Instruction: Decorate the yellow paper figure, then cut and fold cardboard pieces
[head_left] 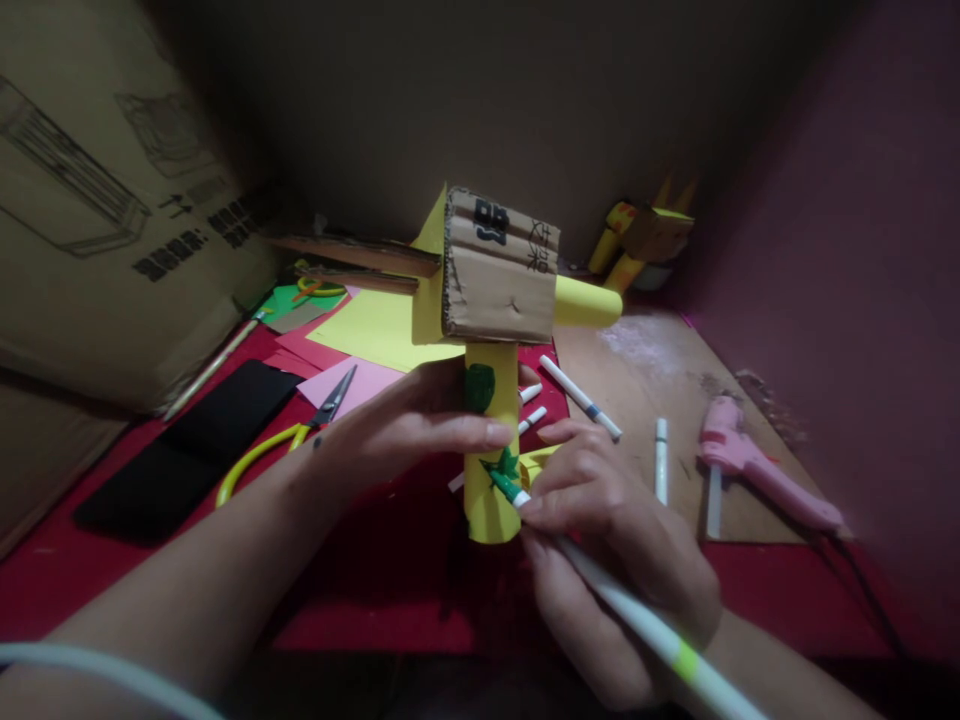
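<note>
A paper-and-cardboard model stands in the middle: a yellow paper tube [491, 500] upright, topped by a brown corrugated cardboard block [499, 265] with yellow paper parts sticking out. My left hand [397, 430] wraps round the tube from the left, fingers closed on it. My right hand [615, 540] pinches a white marker with a green tip [637, 615]. The tip touches the tube at a green drawn shape. Another green blotch sits higher on the tube.
Yellow-handled scissors [292, 435] lie left on coloured paper sheets [375, 330]. A black pad [187, 440] lies beyond them. Loose white markers [581, 398] and a pink glue gun [757, 470] rest on a cardboard sheet at the right. A big carton [97, 200] stands left. A second model [645, 235] stands behind.
</note>
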